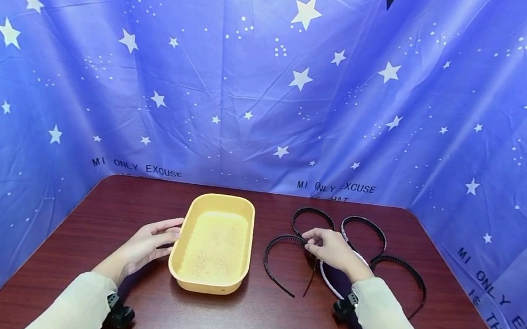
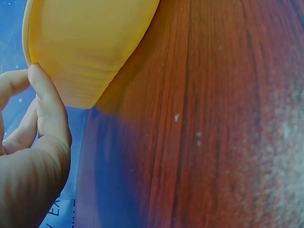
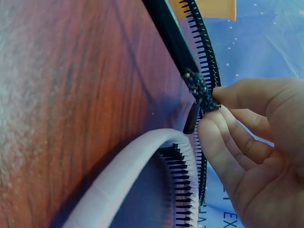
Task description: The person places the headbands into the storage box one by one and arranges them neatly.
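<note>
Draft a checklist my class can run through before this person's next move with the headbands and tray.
1. Tray upright on the table, opening upward: ok.
2. Left hand touching the tray's side: ok, fingers at its left edge in the head view.
3. Right hand pinching a dark headband: ok, near a glittery end.
4. Just one headband in that pinch: cannot tell, bands overlap at the fingertips.
5. Headbands well spaced: not ok, the pale headband and other dark headbands crowd around the right hand.
</note>
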The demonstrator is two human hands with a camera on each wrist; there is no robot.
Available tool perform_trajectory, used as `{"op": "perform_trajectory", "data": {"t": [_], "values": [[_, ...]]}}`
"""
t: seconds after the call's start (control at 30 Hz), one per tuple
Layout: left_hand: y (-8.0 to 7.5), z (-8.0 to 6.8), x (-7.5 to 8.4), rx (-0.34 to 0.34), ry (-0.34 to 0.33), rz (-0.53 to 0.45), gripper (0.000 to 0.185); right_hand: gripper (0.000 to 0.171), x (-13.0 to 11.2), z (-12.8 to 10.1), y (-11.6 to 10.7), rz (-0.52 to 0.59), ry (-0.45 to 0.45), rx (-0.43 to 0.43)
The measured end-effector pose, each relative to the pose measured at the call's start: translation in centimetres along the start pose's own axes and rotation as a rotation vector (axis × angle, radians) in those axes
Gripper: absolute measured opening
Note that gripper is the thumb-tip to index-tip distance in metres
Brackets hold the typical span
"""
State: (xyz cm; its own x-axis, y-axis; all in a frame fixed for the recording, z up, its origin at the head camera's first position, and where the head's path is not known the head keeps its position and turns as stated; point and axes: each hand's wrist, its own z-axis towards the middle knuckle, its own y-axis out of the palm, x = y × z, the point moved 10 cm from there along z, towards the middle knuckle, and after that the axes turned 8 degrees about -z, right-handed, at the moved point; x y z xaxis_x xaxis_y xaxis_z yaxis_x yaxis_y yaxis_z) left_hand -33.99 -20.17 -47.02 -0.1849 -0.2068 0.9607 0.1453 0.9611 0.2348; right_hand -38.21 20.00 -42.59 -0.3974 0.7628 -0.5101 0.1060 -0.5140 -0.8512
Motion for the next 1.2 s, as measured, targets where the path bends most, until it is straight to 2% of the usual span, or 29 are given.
{"op": "perform_trajectory", "data": {"t": [0.17, 0.33, 0.6, 0.97, 1.2], "values": [[0.1, 0.0, -0.1, -0.017, 0.006, -0.009, 0.063, 0.021, 0.1, -0.2, -0.1, 0.068, 0.04, -0.033], [0.1, 0.0, -0.2, -0.024, 0.013, -0.019, 0.062, 0.022, 0.3, -0.2, -0.2, 0.076, 0.076, -0.055], [0.2, 0.0, 0.0, -0.037, 0.015, -0.02, 0.063, 0.022, -0.3, -0.1, -1.3, 0.067, 0.036, -0.074], [0.0, 0.2, 0.0, -0.038, 0.017, -0.026, 0.061, 0.026, -1.0, 0.1, -2.3, 0.179, 0.07, -0.073], [-0.1, 0.2, -0.1, -0.036, 0.008, -0.027, 0.061, 0.028, -2.4, 0.6, -3.0, 0.206, 0.035, -0.072]]}}
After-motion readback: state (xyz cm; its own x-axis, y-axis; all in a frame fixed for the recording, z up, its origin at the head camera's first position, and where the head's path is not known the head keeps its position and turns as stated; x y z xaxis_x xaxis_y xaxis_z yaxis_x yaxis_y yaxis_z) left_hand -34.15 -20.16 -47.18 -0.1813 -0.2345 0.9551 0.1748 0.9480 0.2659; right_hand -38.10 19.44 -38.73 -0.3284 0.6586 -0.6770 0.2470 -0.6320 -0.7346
